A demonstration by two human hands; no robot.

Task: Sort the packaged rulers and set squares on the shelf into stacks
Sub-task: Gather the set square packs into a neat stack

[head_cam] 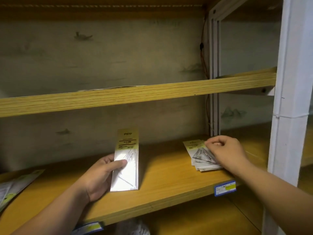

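Note:
My left hand (100, 177) grips a long clear packet with a set square inside and a yellow header card (127, 160), held upright with its lower edge on the wooden shelf (169, 180). To the right a fanned stack of set-square packets (198, 153) lies flat on the same shelf. My right hand (223, 150) rests on top of that stack, fingers curled and pinching at the top packet's upper edge. At the far left, other packets with green-yellow labels (15, 185) lie on the shelf, partly cut off by the frame.
An upper wooden shelf (135, 95) hangs above the working shelf. A white metal upright (288, 116) stands at the right. Blue and yellow price tags (225, 188) sit on the shelf's front edge. Red wires (203, 48) run down the back corner.

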